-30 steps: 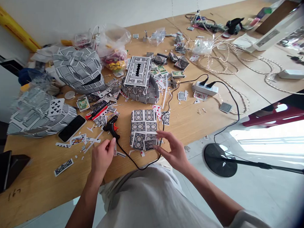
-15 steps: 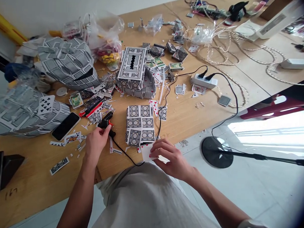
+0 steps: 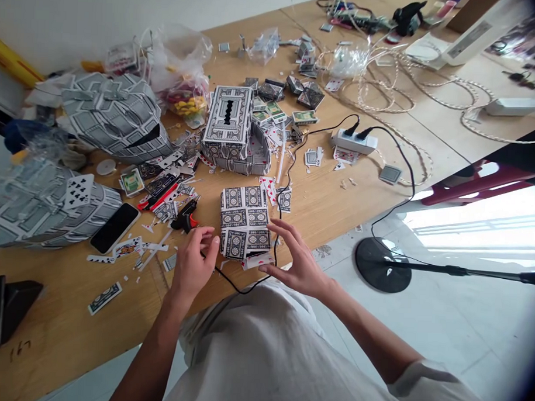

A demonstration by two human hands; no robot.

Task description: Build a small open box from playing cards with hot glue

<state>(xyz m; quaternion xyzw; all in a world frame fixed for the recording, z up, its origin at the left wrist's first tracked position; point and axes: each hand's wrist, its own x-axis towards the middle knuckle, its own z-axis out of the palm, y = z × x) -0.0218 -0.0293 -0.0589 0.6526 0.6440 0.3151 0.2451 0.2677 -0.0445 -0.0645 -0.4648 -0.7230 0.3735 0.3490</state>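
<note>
Between my two hands, a box covered in patterned playing cards [image 3: 246, 217] rests on the table. My left hand [image 3: 194, 261] hovers off its lower left corner, fingers curved and parted from the thumb, holding nothing. Spread wide on the other side, my right hand [image 3: 301, 261] has its fingertips by the box's right edge and its thumb near a white playing card [image 3: 257, 261]. That card lies low against the box's front end. Whether the thumb touches it I cannot tell. A black glue gun [image 3: 185, 215] lies left of the box, its cord [image 3: 236, 286] curving past the front.
Behind stands a larger card-covered box [image 3: 229, 120]. Two round card-covered pieces [image 3: 115, 116] sit at the left, near a phone [image 3: 114, 228] and a red and black cutter [image 3: 159, 195]. A power strip [image 3: 355, 141] with cables lies right. Card scraps are scattered about.
My left hand has let go of the glue gun and moved right toward the box. My right hand has released the card at the box's front and opened beside it.
</note>
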